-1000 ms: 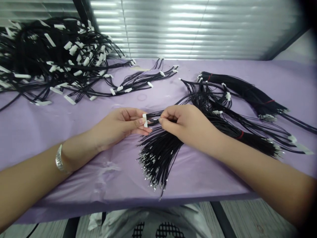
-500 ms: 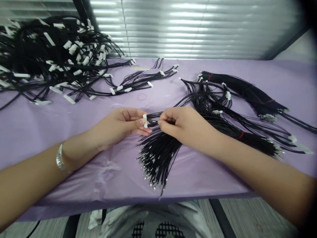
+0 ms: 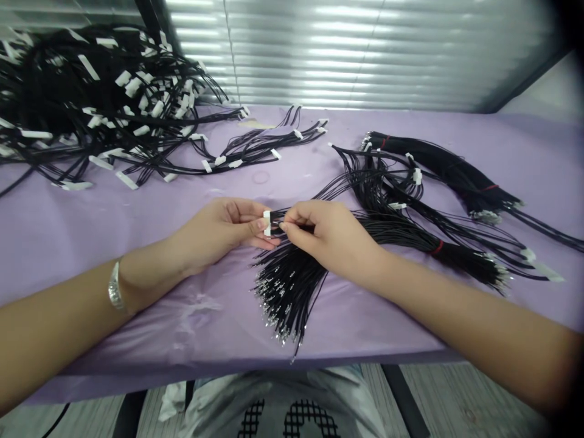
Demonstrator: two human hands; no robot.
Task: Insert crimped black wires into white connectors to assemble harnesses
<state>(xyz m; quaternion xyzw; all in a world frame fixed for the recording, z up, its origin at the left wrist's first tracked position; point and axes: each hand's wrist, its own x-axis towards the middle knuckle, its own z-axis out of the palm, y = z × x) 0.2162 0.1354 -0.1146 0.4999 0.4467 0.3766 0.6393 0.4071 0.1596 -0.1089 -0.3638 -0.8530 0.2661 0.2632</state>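
Note:
Between the thumb and fingers of my left hand is a white connector housing, with several black wires running out of its right side. My right hand pinches a thin black wire close to the housing; whether its tip is inside the housing I cannot tell. Below and behind my right hand lies a fanned bundle of black wires with shiny metal terminals at their ends. A red tie binds this bundle farther right.
A large heap of black cables with white connectors fills the table's back left. Another tied wire bundle lies at the back right, near loose cables with white connectors. Purple sheeting covers the table; blinds stand behind.
My right hand has moved slightly left, bringing the pinched wire nearer the white connector housing. My left hand holds the housing in almost the same place.

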